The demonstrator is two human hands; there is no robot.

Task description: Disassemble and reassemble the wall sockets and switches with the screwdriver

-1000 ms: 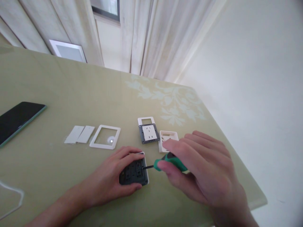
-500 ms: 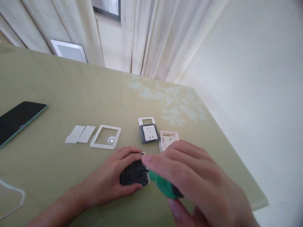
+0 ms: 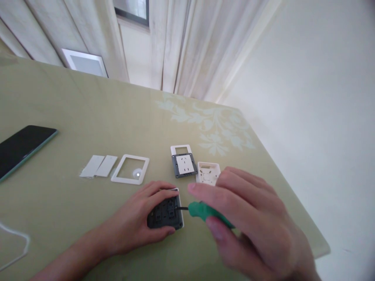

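Observation:
My left hand [image 3: 146, 214] is wrapped around a dark grey switch module [image 3: 165, 214] with a white edge, its thumb and fingers on opposite sides. In my right hand [image 3: 252, 218] is a screwdriver [image 3: 202, 210] with a green handle, gripped between thumb and fingers. Its thin dark shaft points left, the tip at the inner part of the module near its right side. Just beyond lies a socket [image 3: 185, 164] with a white face and dark grey frame, partly over a white frame [image 3: 175, 150]. A white back box [image 3: 207, 171] touches the socket, partly hidden by my right hand.
To the left lie a white square frame [image 3: 117, 179] and two white plates [image 3: 101, 166]. A phone [image 3: 23, 150] rests at the far left, with a white cable [image 3: 25, 236] nearer me. The table [image 3: 88, 113] ends at a wall on the right and curtains behind.
My right hand has shifted right and turned, so the screwdriver's shaft and more of its green handle now show. My left hand still holds the module in nearly the same place.

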